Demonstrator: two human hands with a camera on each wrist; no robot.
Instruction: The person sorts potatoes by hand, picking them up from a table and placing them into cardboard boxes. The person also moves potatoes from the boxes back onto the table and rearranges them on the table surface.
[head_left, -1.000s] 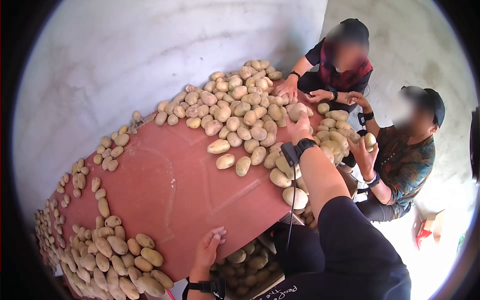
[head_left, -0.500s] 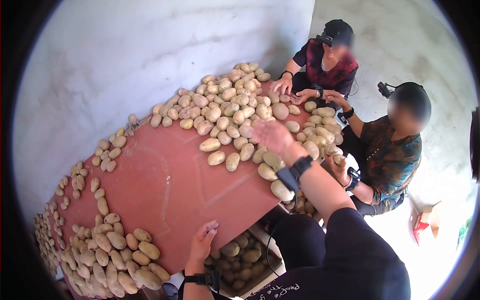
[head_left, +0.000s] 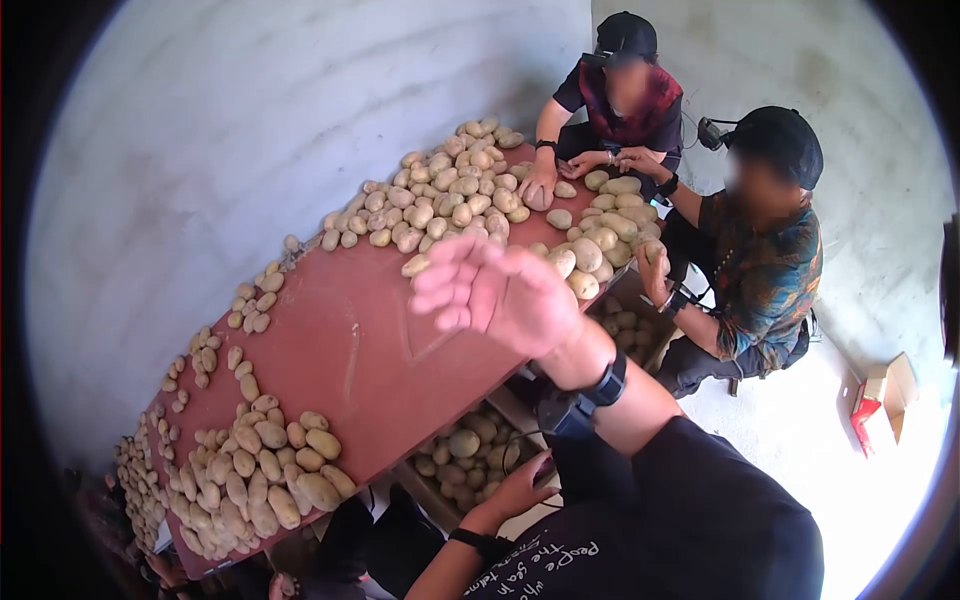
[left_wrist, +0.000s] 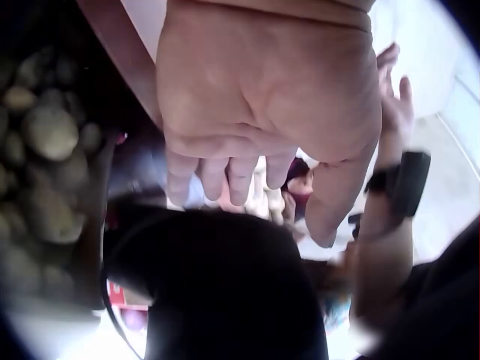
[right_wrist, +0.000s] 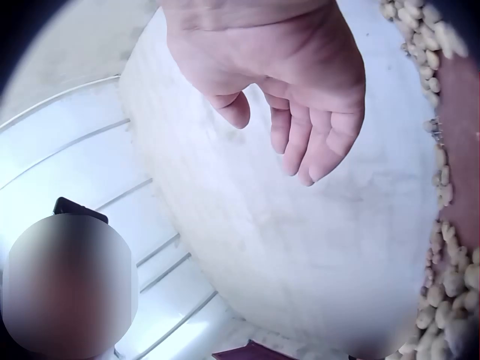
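Note:
My right hand (head_left: 510, 300) is raised over the red tabletop (head_left: 320, 330), palm in sight and fingers loosely bent, with nothing in it. In the right wrist view the same hand (right_wrist: 277, 90) hangs against the pale wall. My left hand (head_left: 515, 492) is low by my lap, beside a box of potatoes (head_left: 470, 450) under the table edge. The left wrist view shows this hand (left_wrist: 262, 97) with fingers extended and holding nothing. Behind my right hand lies a big heap of potatoes (head_left: 440, 195), partly covered by the hand in the head view.
Another potato pile (head_left: 260, 470) covers the table's near left end. Two people sit at the right; one touches a potato (head_left: 537, 195), the other holds a potato (head_left: 653, 252). Larger potatoes (head_left: 605, 238) line the right edge. A cardboard box (head_left: 885, 400) stands on the floor.
My right hand has come away from the potato heap, back and up toward me. My left hand has left the table edge and dropped to my lap. The head view has shifted.

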